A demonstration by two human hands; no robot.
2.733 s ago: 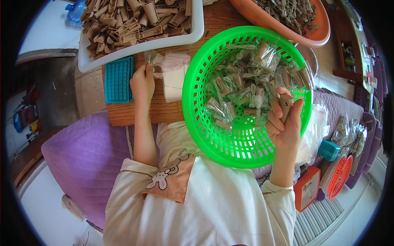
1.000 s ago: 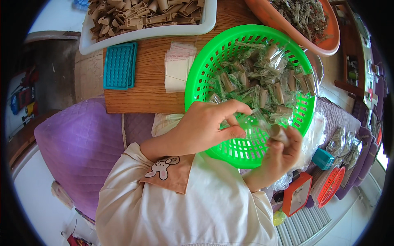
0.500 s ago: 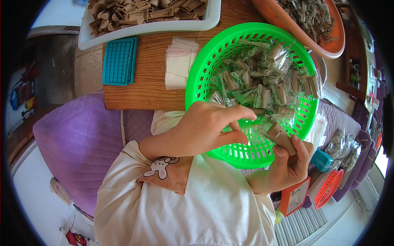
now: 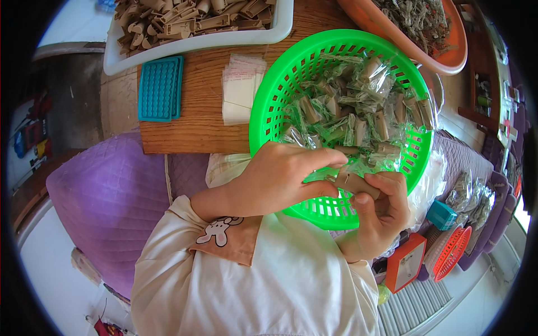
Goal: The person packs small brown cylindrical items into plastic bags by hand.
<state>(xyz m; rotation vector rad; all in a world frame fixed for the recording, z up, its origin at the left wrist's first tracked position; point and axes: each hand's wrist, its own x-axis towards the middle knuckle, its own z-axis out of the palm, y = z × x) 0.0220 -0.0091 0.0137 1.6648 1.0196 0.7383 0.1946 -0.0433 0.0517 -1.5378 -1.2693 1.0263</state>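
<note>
The brown piece (image 4: 357, 185) lies between the two hands, over the near part of the green basket (image 4: 258, 117). The right hand (image 4: 382, 211) is the nearer one: its thumb and fingers are clamped on the end on its own side. From that grip the long axis runs leftward and slightly away from the body, so the free end points straight at the left hand (image 4: 272, 176). There, thumb and forefinger stand apart, one on the near side of that free end and one on the far side, with the end at their gap. Whether the left hand also pinches clear film, I cannot tell.

Beyond both hands, wrapped pieces (image 4: 381, 124) heap in the basket. Past the left hand, flat pale sleeves (image 4: 237, 103) lie on the desk (image 4: 196, 137), with teal trays (image 4: 158, 92) to their left. Farther still stands a white bin (image 4: 224, 39) of loose brown pieces (image 4: 193, 25).
</note>
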